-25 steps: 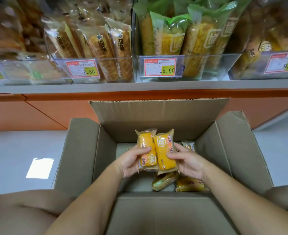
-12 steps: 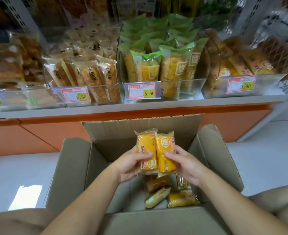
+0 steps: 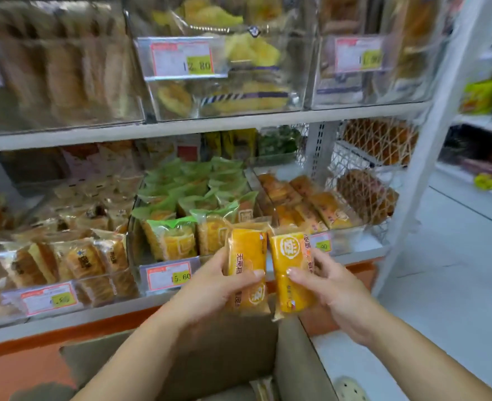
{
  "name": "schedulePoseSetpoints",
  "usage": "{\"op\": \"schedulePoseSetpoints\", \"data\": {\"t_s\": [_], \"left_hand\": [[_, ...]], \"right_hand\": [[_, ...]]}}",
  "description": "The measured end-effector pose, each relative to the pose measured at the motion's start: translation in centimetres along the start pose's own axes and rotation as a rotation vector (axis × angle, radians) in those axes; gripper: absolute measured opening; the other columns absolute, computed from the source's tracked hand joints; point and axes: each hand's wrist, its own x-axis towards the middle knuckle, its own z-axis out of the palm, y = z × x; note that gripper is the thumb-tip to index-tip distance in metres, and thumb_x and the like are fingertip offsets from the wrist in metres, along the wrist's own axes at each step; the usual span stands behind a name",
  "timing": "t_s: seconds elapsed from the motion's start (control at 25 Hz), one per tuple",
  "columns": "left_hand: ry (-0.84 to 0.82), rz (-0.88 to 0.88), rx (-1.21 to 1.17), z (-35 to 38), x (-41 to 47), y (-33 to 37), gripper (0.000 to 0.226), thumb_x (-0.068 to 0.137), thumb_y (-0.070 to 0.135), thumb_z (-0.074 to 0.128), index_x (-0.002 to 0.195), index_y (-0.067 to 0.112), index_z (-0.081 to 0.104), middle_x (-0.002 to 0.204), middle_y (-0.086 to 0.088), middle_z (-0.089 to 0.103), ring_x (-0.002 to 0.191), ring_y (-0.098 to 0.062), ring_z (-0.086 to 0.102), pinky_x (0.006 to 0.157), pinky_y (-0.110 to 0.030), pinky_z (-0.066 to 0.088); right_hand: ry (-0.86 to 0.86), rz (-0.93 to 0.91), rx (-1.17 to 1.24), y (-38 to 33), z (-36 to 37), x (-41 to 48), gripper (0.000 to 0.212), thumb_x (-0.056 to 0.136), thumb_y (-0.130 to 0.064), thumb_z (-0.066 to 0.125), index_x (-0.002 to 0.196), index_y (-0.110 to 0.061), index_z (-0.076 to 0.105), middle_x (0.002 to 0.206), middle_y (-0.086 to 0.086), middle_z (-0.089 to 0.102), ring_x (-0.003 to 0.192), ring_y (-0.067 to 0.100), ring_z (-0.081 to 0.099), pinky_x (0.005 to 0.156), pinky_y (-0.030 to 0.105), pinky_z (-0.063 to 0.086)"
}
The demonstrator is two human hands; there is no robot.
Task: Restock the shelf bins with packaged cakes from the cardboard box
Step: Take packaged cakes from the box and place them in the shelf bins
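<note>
The step in hand is the carry from box to shelf. The left hand (image 3: pixel 212 287) is clamped on one yellow-wrapped cake (image 3: pixel 247 261), thumb across its front, and the right hand (image 3: pixel 330 287) is clamped on a second cake (image 3: pixel 289 273) the same way. Both packets stand upright, side by side and almost touching, held above the open cardboard box (image 3: pixel 233 351) and in front of the lower shelf's front edge.

Behind them on that shelf sit clear bins. The middle bin (image 3: pixel 166 273) holds green-wrapped cakes and looks nearly full. The bin to the right (image 3: pixel 346 235) holds orange-brown packets that seem closest in colour to the two held, with open room toward its front; I judge that bin the likely target, though motion blur leaves the labels unreadable.

The next move calls for lifting both packets over the bin's front wall and setting them down upright in line with the row there, without knocking the price tag (image 3: pixel 321 241) clipped on its front.
</note>
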Motion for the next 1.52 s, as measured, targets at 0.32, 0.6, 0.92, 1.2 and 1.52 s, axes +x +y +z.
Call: {"op": "schedulePoseSetpoints", "data": {"t_s": [0.32, 0.6, 0.92, 1.2, 1.52], "left_hand": [[0.239, 0.081, 0.284, -0.5, 2.5, 4.9, 0.037, 0.079, 0.039, 0.076, 0.109, 0.042, 0.054, 0.104, 0.014, 0.067, 0.09, -0.005, 0.067, 0.074, -0.031, 0.06], [0.294, 0.087, 0.385, -2.8, 6.0, 7.4, 0.052, 0.074, 0.046, 0.076, 0.119, 0.042, 0.048, 0.108, 0.016, 0.064, 0.09, -0.006, 0.067, 0.067, -0.021, 0.054], [0.248, 0.077, 0.225, -3.6, 7.8, 8.6, 0.059, 0.055, 0.054, 0.076, 0.109, 0.045, 0.054, 0.101, 0.009, 0.072, 0.08, -0.008, 0.073, 0.064, -0.026, 0.058], [0.267, 0.057, 0.209, -4.0, 8.9, 9.4, 0.047, 0.064, 0.047, 0.077, 0.103, 0.043, 0.052, 0.088, 0.009, 0.075, 0.072, -0.009, 0.074, 0.053, -0.021, 0.054], [0.247, 0.043, 0.104, -4.4, 9.3, 8.8, 0.061, 0.053, 0.048, 0.083, 0.108, 0.036, 0.059, 0.093, 0.003, 0.077, 0.079, -0.023, 0.075, 0.067, -0.04, 0.06]], "right_hand": [[0.458, -0.204, -0.445, -7.6, -6.3, 11.4, 0.054, 0.084, -0.037, 0.072, 0.129, -0.014, 0.052, 0.115, 0.002, 0.065, 0.099, 0.017, 0.062, 0.089, 0.034, 0.049], [0.429, -0.102, -0.615, -7.9, -8.1, 22.5, 0.069, 0.076, -0.046, 0.077, 0.131, -0.013, 0.051, 0.128, 0.006, 0.06, 0.102, 0.024, 0.063, 0.074, 0.032, 0.056], [-0.228, 0.101, -0.299, -12.6, -12.5, 22.2, 0.097, 0.035, -0.037, 0.097, 0.122, -0.014, 0.061, 0.108, 0.013, 0.071, 0.088, 0.026, 0.069, 0.066, 0.032, 0.058], [-0.245, 0.069, -0.749, -16.1, -13.8, 23.4, 0.086, 0.048, -0.024, 0.093, 0.123, -0.035, 0.054, 0.122, 0.007, 0.062, 0.106, 0.03, 0.064, 0.086, 0.041, 0.056], [-0.063, -0.149, -1.136, -13.7, -8.9, 27.7, 0.092, 0.069, -0.02, 0.086, 0.144, -0.033, 0.034, 0.147, 0.004, 0.039, 0.131, 0.024, 0.043, 0.098, 0.029, 0.041]]}}
